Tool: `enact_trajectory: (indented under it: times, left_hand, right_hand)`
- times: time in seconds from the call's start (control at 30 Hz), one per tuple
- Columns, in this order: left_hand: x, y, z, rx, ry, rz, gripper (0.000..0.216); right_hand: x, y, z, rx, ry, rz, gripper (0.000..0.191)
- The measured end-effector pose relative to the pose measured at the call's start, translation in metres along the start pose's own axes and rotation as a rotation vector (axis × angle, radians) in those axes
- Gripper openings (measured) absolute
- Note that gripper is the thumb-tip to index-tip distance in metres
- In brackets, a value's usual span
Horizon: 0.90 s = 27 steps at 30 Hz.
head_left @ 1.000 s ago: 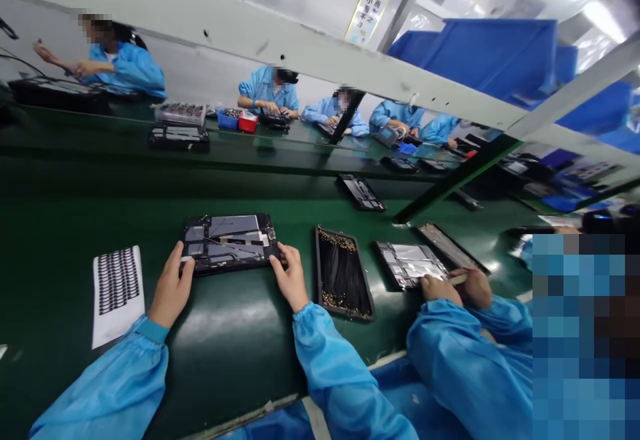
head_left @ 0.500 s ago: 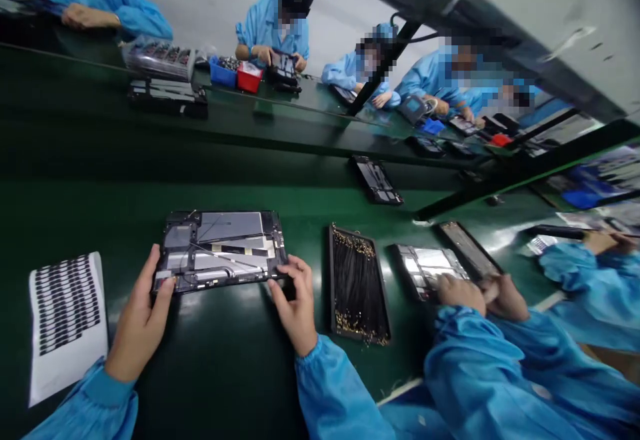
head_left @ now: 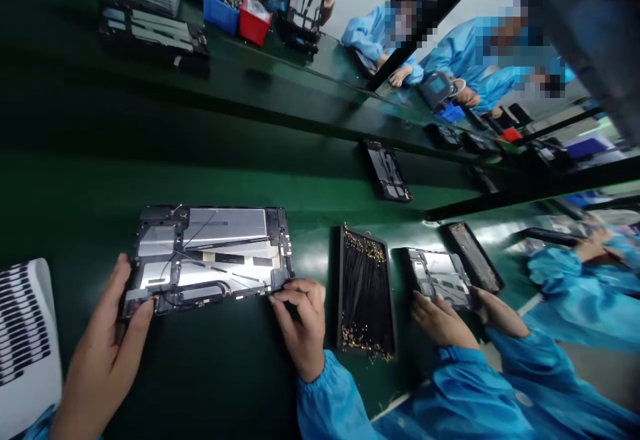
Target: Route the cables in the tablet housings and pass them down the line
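An opened tablet (head_left: 215,257) lies before me, its silver battery plates, black frame and thin cables facing up. My left hand (head_left: 107,340) grips its lower left corner, thumb on the near edge. At the lower right corner, my right hand (head_left: 303,323) pinches the edge between thumb and bent fingers. Whether the tablet rests on the bench or is lifted slightly, I cannot tell. Right of it stands a black tray (head_left: 341,293) full of thin black cables (head_left: 367,287) with gold-coloured ends. A white sheet of black stickers (head_left: 25,333) lies at the far left.
At my right, a co-worker's hands (head_left: 445,320) hold another opened tablet (head_left: 440,273) beside a second long tray (head_left: 473,257). One more opened tablet (head_left: 387,170) lies farther back. Beyond a raised ledge are a blue bin (head_left: 220,17), a red bin (head_left: 255,23) and several people. Dark posts (head_left: 430,23) cross the right side.
My view has shifted, so the sticker sheet sits farther left. The tablet appears larger and nearer, still in both hands. The co-worker's hands now hold the sides of their tablet.
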<state>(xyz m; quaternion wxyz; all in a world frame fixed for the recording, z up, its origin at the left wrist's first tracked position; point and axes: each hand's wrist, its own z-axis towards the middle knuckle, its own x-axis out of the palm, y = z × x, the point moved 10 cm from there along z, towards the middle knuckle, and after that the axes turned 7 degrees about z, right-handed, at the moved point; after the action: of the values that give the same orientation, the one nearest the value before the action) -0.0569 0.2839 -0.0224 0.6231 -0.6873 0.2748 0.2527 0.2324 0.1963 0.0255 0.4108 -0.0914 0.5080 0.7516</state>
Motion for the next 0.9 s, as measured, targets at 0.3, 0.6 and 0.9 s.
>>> enact_trajectory:
  times: [0.3, 0.6, 0.9]
  left_hand:
    - [0.001, 0.005, -0.001, -0.002, 0.007, 0.013, 0.072]
    - [0.001, 0.003, -0.001, 0.010, -0.002, 0.026, 0.072]
    - [0.001, 0.004, -0.002, 0.011, -0.004, 0.031, 0.071]
  right_hand:
    - [0.002, -0.001, -0.001, 0.018, 0.030, -0.036, 0.013]
    - [0.006, 0.000, 0.000, 0.017, 0.079, -0.079, 0.018]
    - [0.016, 0.014, 0.005, -0.022, 0.272, -0.175, 0.017]
